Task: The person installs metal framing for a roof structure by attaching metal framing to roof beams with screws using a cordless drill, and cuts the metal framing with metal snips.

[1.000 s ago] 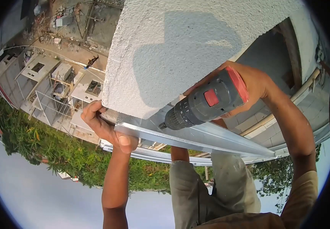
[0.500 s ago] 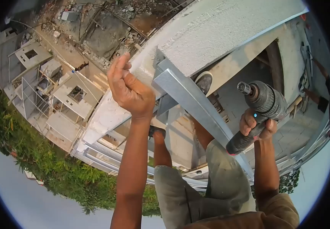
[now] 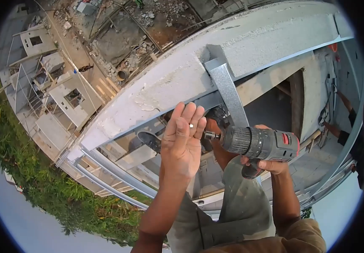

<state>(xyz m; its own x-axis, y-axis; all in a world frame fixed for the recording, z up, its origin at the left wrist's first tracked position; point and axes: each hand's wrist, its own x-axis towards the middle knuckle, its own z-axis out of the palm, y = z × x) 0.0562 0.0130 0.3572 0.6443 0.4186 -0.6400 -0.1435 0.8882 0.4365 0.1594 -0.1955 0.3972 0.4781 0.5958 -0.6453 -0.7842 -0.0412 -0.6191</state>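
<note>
My left hand (image 3: 184, 137) is palm up, its fingers lightly curled and the thumb against them. A small bright piece (image 3: 191, 125), too tiny to name surely, rests at the fingers. My right hand (image 3: 270, 162) grips a black and red cordless drill (image 3: 253, 142), held level. The drill's socket tip (image 3: 209, 135) points left, right beside my left fingers. Beneath the drill, a galvanized steel channel (image 3: 230, 92) slopes from the wall top toward my legs. Its upper end meets a notch in the pale concrete wall (image 3: 169, 84).
Another person's arm (image 3: 343, 101) reaches in at the far right. Below the wall top lie rubble and unfinished structures (image 3: 70, 99). Metal rails (image 3: 118, 173) run at lower left, near green foliage (image 3: 59, 198). A dark opening (image 3: 270, 101) lies beyond the channel.
My left hand has moved right and down, turning palm up. The drill has swung from pointing upward to level, its tip now near my left fingers. The view has shifted.
</note>
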